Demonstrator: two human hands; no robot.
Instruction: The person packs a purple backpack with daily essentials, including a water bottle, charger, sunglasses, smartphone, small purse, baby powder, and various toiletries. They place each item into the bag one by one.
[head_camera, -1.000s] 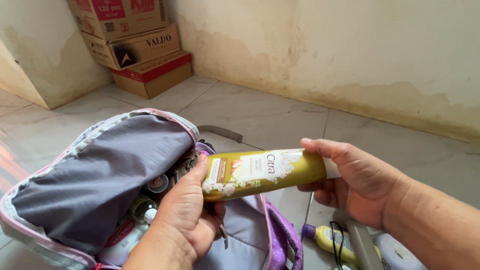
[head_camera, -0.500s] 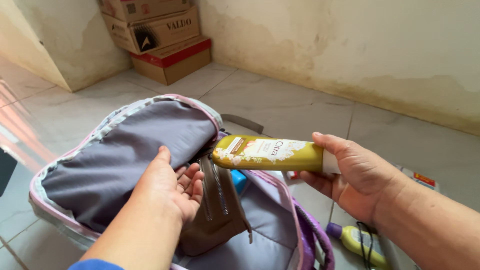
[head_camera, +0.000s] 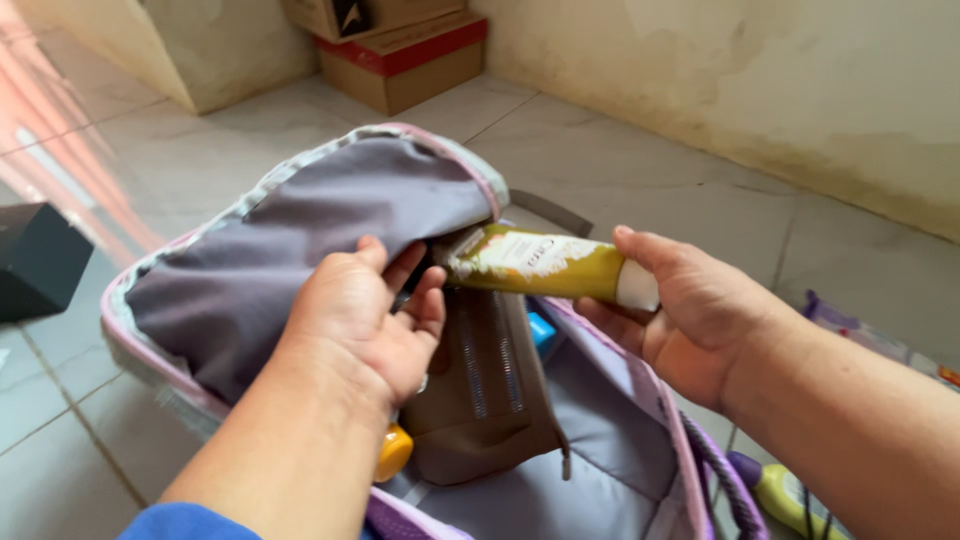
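In the head view, the left hand (head_camera: 365, 320) at frame centre presses its spread, unclenched fingers (head_camera: 430, 300) against the grey lining of the open lilac fabric backpack (head_camera: 250, 270), seemingly to hold its mouth wide. Just right, the right hand (head_camera: 690, 310) grasps an olive-green plastic tube with a white cap (head_camera: 545, 265), crimped end aimed at the opening, above a tan zipped pouch (head_camera: 480, 400) inside.

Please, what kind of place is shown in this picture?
Probably a plain room at home or a storeroom: a tiled floor, a stained wall and cardboard boxes stacked in the corner. The backpack lies open on the floor.
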